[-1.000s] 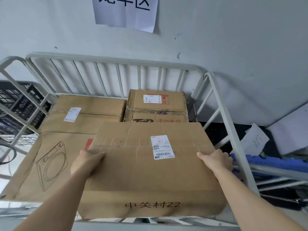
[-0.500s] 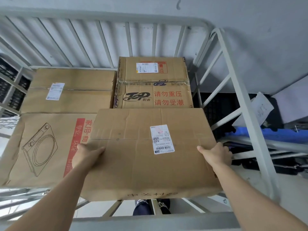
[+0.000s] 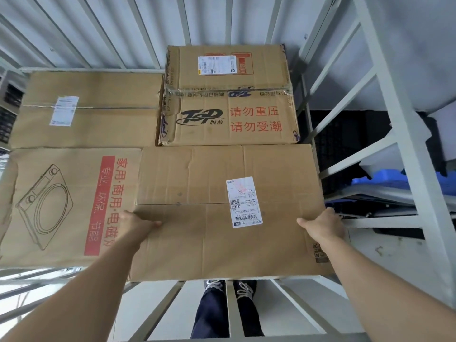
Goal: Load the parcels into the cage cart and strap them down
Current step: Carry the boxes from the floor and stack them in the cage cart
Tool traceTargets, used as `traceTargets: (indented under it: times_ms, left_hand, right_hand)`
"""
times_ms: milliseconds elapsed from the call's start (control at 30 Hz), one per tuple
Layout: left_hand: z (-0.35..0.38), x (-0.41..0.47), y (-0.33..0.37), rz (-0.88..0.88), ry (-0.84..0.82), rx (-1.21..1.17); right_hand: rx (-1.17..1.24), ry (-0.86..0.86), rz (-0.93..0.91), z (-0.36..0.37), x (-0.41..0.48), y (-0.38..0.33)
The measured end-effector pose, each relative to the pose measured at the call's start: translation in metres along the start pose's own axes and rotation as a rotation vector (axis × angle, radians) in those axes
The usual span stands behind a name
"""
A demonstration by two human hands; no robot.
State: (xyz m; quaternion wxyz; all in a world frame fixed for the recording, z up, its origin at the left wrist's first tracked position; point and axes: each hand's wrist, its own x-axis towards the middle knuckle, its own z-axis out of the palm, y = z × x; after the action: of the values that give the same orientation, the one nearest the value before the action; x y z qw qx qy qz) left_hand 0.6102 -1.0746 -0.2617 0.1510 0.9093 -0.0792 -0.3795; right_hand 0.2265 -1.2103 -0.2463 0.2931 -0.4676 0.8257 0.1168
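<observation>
While both hands held on, the big brown box (image 3: 197, 243) had come lower into the cage cart (image 3: 385, 119) than it was a second before. Back then it hid some of the red words on the printed box (image 3: 229, 95). Now its far edge lay just by that box's near edge, and all the words showed. Its left part lay over the flat box with the round drawing (image 3: 61, 206). I could not tell if it sat all the way down.

The left hand (image 3: 134, 224) gripped the box's left side and the right hand (image 3: 323, 224) gripped its right side. Both thumbs were on top, and the other fingers were hidden. The view had tipped further down, so two shoes (image 3: 229, 287) showed through the bars. The plain box (image 3: 98, 109) at the back left had not moved.
</observation>
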Motion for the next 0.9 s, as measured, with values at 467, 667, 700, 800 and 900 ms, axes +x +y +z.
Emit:
traceTargets:
  times_ms: [467,667,700,800,900]
  left_hand:
    - [0.017,0.021,0.000,0.097,-0.037,0.329]
    - [0.016,0.000,0.012,0.214,-0.034,0.685]
    - [0.016,-0.006,0.015,0.266,-0.038,0.726]
    - [0.014,-0.026,0.032,0.351,-0.070,0.783]
    - [0.007,-0.050,0.057,0.449,-0.066,0.843]
  right_hand:
    - [-0.146,-0.080,-0.143,0.013,0.015,0.003]
    - [-0.256,-0.130,-0.271,-0.002,-0.004,-0.004]
    - [-0.269,-0.137,-0.301,-0.007,-0.009,-0.006]
    - [-0.304,-0.147,-0.399,-0.024,-0.026,-0.010]
    - [-0.319,-0.113,-0.457,-0.046,-0.047,-0.013]
